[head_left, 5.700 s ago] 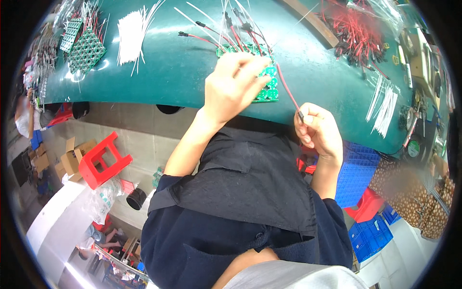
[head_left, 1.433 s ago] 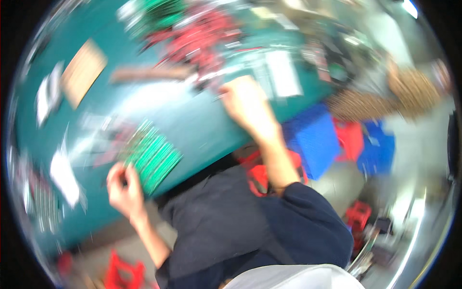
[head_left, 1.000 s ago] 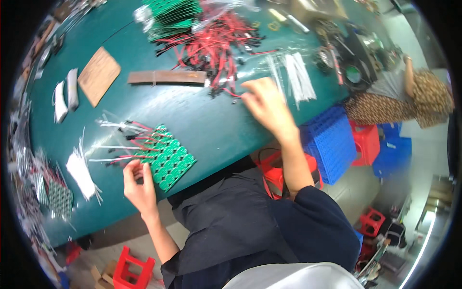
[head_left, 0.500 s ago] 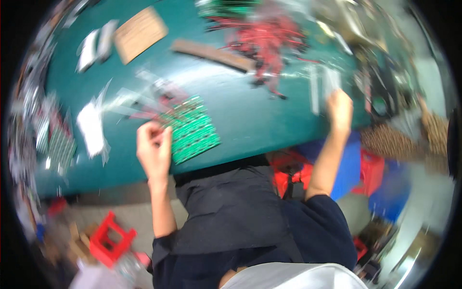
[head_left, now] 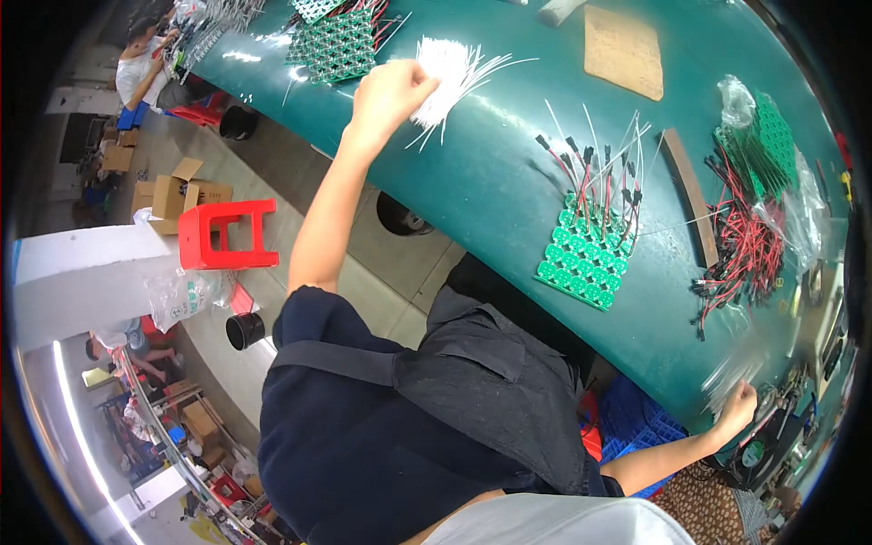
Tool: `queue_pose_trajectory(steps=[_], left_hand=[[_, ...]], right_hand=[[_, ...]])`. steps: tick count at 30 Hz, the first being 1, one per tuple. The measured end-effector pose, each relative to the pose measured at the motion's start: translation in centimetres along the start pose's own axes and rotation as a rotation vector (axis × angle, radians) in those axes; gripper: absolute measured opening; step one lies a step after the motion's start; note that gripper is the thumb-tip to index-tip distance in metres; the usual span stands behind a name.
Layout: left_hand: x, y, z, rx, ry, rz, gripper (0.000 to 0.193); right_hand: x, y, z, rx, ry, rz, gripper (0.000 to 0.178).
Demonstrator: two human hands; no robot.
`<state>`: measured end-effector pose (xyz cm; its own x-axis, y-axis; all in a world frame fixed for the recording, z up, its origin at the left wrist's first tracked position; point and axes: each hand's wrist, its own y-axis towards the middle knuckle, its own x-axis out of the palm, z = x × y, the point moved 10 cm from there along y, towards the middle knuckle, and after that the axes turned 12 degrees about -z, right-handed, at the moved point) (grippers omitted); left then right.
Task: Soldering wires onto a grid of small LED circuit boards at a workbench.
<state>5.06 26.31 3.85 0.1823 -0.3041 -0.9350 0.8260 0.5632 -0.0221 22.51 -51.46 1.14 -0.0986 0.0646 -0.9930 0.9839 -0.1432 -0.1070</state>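
My left hand (head_left: 389,96) reaches far out to the left, fingers pinched at the edge of a fanned bundle of thin white wires (head_left: 445,74) on the table. Low at the right, my right hand (head_left: 738,411) is closed beside a blurred bunch of thin pale strands (head_left: 732,371); what its fingertips grip is too small to make out. Between the hands lies a green circuit board panel (head_left: 583,263), near the table's front edge. Red and black leads with black connectors (head_left: 607,186) and several white strands rise from its far side.
Right of the panel are a brown bar (head_left: 690,195), a heap of red-black leads (head_left: 740,241) and more green boards (head_left: 772,136). A brown card (head_left: 623,53) lies behind. Green panels (head_left: 334,47) stand at the left. A red stool (head_left: 227,234) is on the floor.
The view has swung to the left. My left hand has moved from the green panel to the white wires. My right hand stays by the pale strands at the right, its fingers closed.
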Motion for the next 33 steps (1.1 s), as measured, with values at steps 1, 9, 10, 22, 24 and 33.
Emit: queue_pose_trajectory(steps=[1,9,10,22,24,33], left_hand=[[0.2,0.9,-0.1,0.001,-0.001,-0.003,0.035],[4.4,4.5,-2.0,0.008,0.021,-0.356,0.025],[4.8,4.4,-3.0,-0.052,-0.216,-0.406,0.023],[3.3,2.9,-5.4,-0.028,-0.577,-0.440,0.031],[3.5,2.9,-5.2,-0.038,-0.558,-0.481,0.032],[2.2,0.1,-3.6,-0.046,-0.772,-0.328,0.030]], right_hand=[[0.1,0.0,0.3,-0.009,0.058,-0.005,0.036],[0.5,-2.7,-2.8,-0.120,1.009,-0.180,0.023],[-0.6,-3.6,-4.7,-0.177,1.141,-0.152,0.024],[-1.5,-7.7,-16.3,-0.363,1.253,-0.144,0.022],[-1.4,-7.8,-17.8,-0.428,1.249,-0.169,0.022],[-0.7,-10.3,-19.9,-0.409,1.123,-0.130,0.022]])
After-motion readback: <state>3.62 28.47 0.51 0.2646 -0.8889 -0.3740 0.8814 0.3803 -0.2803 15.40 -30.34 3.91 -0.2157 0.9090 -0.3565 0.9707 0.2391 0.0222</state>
